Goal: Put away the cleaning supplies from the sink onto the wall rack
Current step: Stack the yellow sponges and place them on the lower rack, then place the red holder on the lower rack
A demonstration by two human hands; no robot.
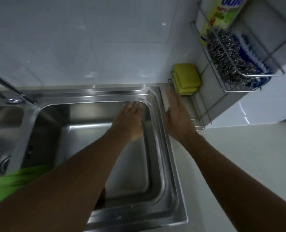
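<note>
A steel sink fills the middle of the head view. My left hand hovers flat over its far right corner, fingers apart, holding nothing. My right hand is stretched out beside the sink's right rim, empty, fingertips just short of a yellow sponge standing in the lower wire rack. The upper wall rack holds a steel wool scrubber, a blue and white brush and a yellow dish soap bottle. The sink basin shows no supplies in its visible part.
A faucet rises at the far left over a second basin. A green cloth lies at the lower left. White countertop extends to the right of the sink, and white tiled wall runs behind.
</note>
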